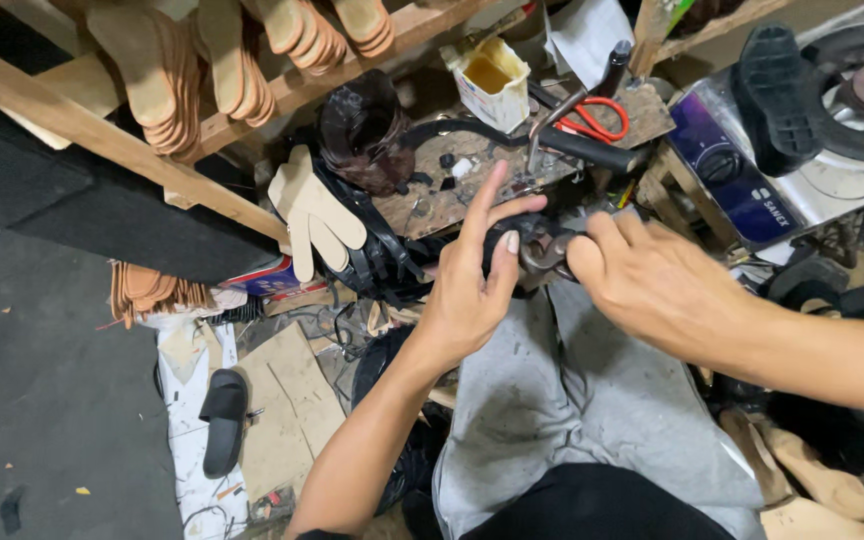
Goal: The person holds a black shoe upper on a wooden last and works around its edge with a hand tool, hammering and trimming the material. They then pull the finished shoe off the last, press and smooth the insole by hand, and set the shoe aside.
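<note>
Left hand (467, 280) wraps a small black shoe piece (502, 245) at picture centre: thumb pressed across its front, index finger sticking out straight and upward, other fingers curled behind it. Firm clamp, not a spread hand. Right hand (652, 285) closes around the handles of metal pliers (544, 250); the plier nose meets the black piece just beside the left thumb. How far the plier nose is open cannot be told, fingers cover it. Both hands sit above the person's lap, over grey cloth (572, 400).

Just behind the hands is a worn wooden bench (432, 205), scuffed and littered with black scraps. On it: a black tool handle (592, 150), red-handled scissors (597, 118), an open yellowish glue can (492, 80). Left of the hands hangs a bundle of black straps (377, 255) with pale cut-out patterns (312, 215) against it. Tan insoles (167, 75) stack on a slanted wooden rack (72, 125) top left. Black slide sandal (224, 420) lies on the floor lower left, beside cardboard sheets (287, 405). Black sole (777, 95) rests on a silver machine (832, 170) top right.
</note>
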### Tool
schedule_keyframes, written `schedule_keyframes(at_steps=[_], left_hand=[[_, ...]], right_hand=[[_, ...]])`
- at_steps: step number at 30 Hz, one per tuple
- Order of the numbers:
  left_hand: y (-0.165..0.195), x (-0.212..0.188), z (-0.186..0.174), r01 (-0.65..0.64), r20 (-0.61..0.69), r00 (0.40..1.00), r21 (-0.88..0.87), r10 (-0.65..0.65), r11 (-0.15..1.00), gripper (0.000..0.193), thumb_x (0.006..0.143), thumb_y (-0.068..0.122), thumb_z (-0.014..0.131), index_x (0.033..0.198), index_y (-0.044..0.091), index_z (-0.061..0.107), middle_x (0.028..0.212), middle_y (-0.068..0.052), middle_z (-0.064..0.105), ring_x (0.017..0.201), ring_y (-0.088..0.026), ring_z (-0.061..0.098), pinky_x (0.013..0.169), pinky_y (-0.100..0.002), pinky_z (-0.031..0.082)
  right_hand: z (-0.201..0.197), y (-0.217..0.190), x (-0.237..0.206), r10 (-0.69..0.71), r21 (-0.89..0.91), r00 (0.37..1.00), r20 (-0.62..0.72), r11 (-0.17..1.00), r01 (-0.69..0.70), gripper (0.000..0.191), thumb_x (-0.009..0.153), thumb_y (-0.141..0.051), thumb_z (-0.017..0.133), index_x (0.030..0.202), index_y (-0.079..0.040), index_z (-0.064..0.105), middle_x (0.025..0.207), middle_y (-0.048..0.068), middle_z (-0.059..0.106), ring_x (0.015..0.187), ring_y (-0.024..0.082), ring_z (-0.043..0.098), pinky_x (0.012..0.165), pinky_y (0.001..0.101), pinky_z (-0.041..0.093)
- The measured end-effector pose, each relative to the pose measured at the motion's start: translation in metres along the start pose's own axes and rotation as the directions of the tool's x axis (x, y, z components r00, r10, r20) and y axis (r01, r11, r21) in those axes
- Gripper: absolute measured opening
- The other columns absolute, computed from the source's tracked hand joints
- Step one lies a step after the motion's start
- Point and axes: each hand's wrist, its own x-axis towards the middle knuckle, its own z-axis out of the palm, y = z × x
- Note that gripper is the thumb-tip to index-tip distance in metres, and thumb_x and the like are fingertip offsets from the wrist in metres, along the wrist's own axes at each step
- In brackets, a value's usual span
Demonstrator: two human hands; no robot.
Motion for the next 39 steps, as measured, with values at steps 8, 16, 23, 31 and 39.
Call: schedule_keyframes(at_steps=[8,16,23,31,39], left_hand=[[0.006,0.001,0.007,-0.109,0.003,0.994,0.047,0.109,0.993,0.067,0.107,0.000,0.047,0.167,0.007,0.017,0.140,-0.015,0.068,0.091,-0.017,0.067,0.090,-0.029,0.054],[0.002,0.003,0.000,-0.009,0.018,1.000,-0.131,0.011,0.991,0.067,0.109,0.001,0.048,0.167,0.006,0.015,0.145,-0.015,0.066,0.107,-0.015,0.065,0.102,-0.028,0.052],[0.006,0.000,-0.001,0.004,0.034,0.999,0.009,-0.005,1.000,0.070,0.103,0.002,0.046,0.165,0.007,0.015,0.142,-0.011,0.068,0.081,-0.012,0.062,0.084,-0.026,0.053],[0.010,0.004,-0.002,0.099,0.029,0.995,-0.142,-0.095,0.985,0.062,0.105,0.004,0.048,0.160,0.005,0.018,0.140,-0.013,0.065,0.099,-0.008,0.063,0.097,-0.022,0.048],[0.009,-0.005,-0.005,0.065,0.010,0.998,0.021,-0.065,0.998,0.066,0.103,0.002,0.048,0.162,0.007,0.020,0.138,-0.011,0.070,0.074,-0.012,0.058,0.074,-0.024,0.050]], right_hand=[[-0.044,0.019,0.008,0.035,0.354,0.946,0.324,0.922,-0.155,0.034,0.083,-0.011,0.065,0.111,0.001,0.051,0.098,0.021,0.063,0.093,0.042,0.067,0.078,0.0496,0.054],[-0.012,-0.010,0.007,0.119,0.165,0.992,0.047,0.978,-0.125,0.028,0.077,-0.005,0.063,0.100,0.003,0.050,0.094,0.024,0.063,0.084,0.040,0.068,0.068,0.0464,0.057],[-0.029,0.011,0.006,-0.036,0.110,0.994,0.104,0.994,0.025,0.040,0.068,-0.004,0.066,0.104,0.001,0.050,0.100,0.020,0.061,0.090,0.038,0.068,0.073,0.0446,0.058],[0.001,-0.007,0.005,0.062,0.169,0.998,-0.011,0.984,-0.059,0.035,0.068,-0.001,0.067,0.097,0.004,0.048,0.092,0.022,0.058,0.087,0.040,0.066,0.066,0.0454,0.057],[-0.015,0.014,0.007,-0.120,0.339,0.990,0.070,0.936,0.090,0.046,0.062,-0.007,0.063,0.106,0.000,0.050,0.098,0.019,0.062,0.088,0.041,0.067,0.069,0.0459,0.056]])
